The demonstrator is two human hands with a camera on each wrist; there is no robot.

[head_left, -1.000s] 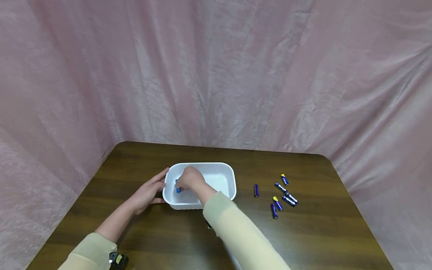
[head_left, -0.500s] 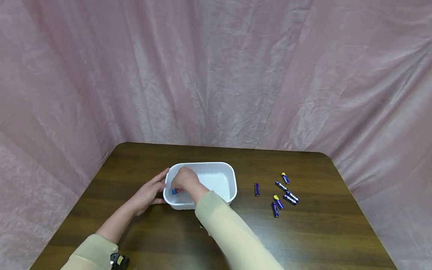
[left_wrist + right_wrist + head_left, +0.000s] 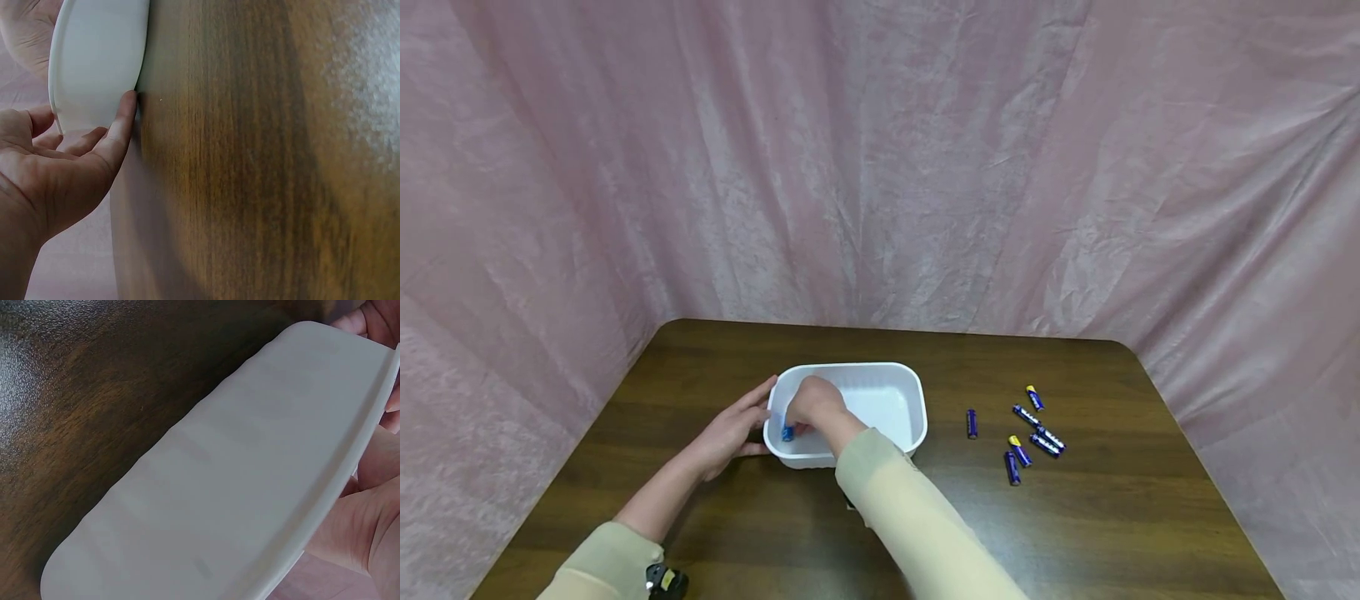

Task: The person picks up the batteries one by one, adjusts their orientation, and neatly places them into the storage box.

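On the bench [image 3: 715, 517], only the head view showed the small blue battery [image 3: 787, 433] inside the white tub [image 3: 895, 379], pinched by the right hand [image 3: 814, 407]; the wrist views showed the left hand [image 3: 56, 169], fingers relaxed, touching the tub's outer wall.

I sit at a dark brown wood-grain table with rounded corners [image 3: 1120, 533]. A crinkled pale pink fabric backdrop [image 3: 880, 167] hangs behind it and wraps both sides. Even light glares softly on the wood.
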